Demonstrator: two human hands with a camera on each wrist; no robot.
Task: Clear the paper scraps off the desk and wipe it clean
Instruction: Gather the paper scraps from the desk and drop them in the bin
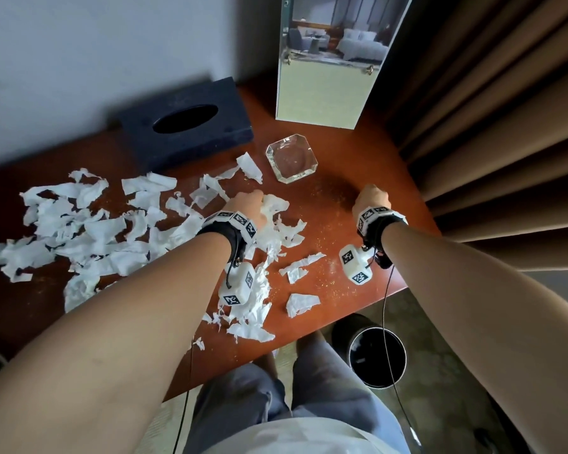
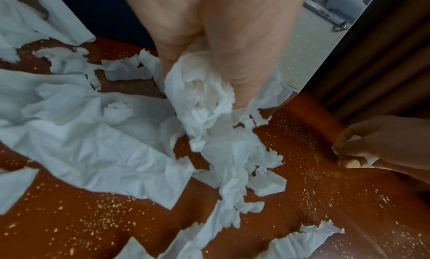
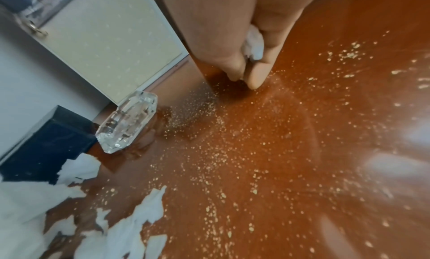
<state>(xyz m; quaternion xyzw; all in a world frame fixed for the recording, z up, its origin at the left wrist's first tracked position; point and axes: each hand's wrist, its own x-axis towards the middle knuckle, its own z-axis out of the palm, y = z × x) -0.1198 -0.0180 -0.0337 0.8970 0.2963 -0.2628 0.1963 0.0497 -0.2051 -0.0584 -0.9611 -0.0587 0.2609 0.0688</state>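
Torn white paper scraps [image 1: 89, 231] litter the left and middle of the reddish-brown desk [image 1: 338, 198]. My left hand [image 1: 248, 204] grips a crumpled wad of scraps [image 2: 204, 97] in its curled fingers, with more paper trailing down onto the desk. My right hand [image 1: 371, 199] is out to the right on the desk, and its curled fingers pinch a small white paper bit [image 3: 254, 42] with the fingertips [image 3: 254, 79] touching the wood. Fine pale crumbs [image 3: 232, 152] are strewn over the desk around both hands.
A clear glass ashtray [image 1: 291, 158] stands just beyond the hands. A dark tissue box [image 1: 184, 126] sits at the back, and an upright picture stand [image 1: 328, 67] at the back right. A black bin [image 1: 376, 355] stands on the floor below the desk's front edge. Brown curtains [image 1: 505, 126] hang at right.
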